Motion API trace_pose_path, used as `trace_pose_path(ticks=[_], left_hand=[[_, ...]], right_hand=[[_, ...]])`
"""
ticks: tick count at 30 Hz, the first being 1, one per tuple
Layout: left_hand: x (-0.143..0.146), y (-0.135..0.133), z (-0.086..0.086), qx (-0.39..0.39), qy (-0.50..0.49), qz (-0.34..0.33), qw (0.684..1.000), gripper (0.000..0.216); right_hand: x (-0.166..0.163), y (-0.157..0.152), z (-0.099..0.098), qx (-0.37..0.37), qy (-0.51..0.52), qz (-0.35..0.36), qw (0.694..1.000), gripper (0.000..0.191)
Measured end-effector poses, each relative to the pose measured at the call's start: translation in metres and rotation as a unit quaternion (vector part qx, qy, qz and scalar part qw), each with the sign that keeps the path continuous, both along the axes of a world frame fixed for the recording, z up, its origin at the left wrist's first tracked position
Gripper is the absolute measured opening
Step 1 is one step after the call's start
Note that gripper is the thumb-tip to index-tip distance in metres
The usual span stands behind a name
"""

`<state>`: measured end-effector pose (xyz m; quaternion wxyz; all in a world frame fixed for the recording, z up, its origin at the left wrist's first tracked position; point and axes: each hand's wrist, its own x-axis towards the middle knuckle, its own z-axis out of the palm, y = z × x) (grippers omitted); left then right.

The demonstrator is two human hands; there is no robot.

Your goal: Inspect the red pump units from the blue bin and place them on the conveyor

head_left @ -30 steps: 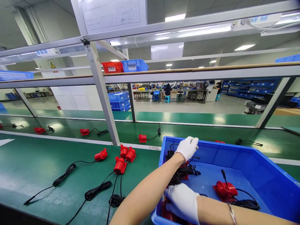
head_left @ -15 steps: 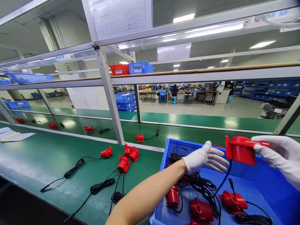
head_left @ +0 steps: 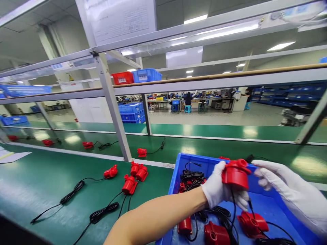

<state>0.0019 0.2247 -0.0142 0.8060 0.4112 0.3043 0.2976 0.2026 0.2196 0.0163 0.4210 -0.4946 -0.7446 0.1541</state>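
Note:
In the head view, a red pump with a black cable hangs over the blue bin. My left hand, in a white glove, is closed around its left side and underside. Just right of the pump is my gloved right hand, its fingers bent and slightly apart, the tips close to the pump's edge with nothing visible between them. Below, the blue bin contains several red pumps, among them one at the lower right, with coiled black cables.
On the green bench left of the bin stands a cluster of red pumps, and another pump lies with its cable stretched out. More pumps sit spaced along the strip behind. A shelf post rises from the bench.
The pump has passed from my right hand into my left, which was open before. My right fingers have come off it. The view has shifted slightly.

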Motion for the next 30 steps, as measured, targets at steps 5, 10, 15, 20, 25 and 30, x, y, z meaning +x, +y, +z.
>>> trace_pose_path(ticks=[5, 10, 15, 20, 25, 30], left_hand=[[-0.021, -0.017, 0.028, 0.031, -0.140, -0.024, 0.989, 0.099], [-0.025, -0.024, 0.030, 0.078, -0.186, -0.079, 0.976, 0.097], [-0.022, -0.029, 0.033, 0.119, -0.168, -0.079, 0.975, 0.094], [-0.024, -0.032, 0.040, 0.119, -0.152, -0.063, 0.979, 0.097], [-0.024, -0.033, 0.042, 0.140, -0.142, -0.055, 0.978, 0.094], [-0.023, -0.027, 0.031, 0.158, -0.114, -0.032, 0.980, 0.099]], right_hand=[[-0.004, -0.009, 0.010, -0.070, 0.059, 0.054, 0.994, 0.049], [-0.005, -0.012, 0.014, -0.068, 0.081, 0.074, 0.992, 0.052], [-0.007, -0.016, 0.016, -0.066, 0.098, 0.085, 0.989, 0.051], [-0.012, -0.025, 0.022, -0.053, 0.109, 0.093, 0.988, 0.052], [-0.014, -0.035, 0.026, -0.044, 0.084, 0.105, 0.990, 0.056], [-0.013, -0.039, 0.021, -0.070, 0.071, 0.163, 0.982, 0.054]])
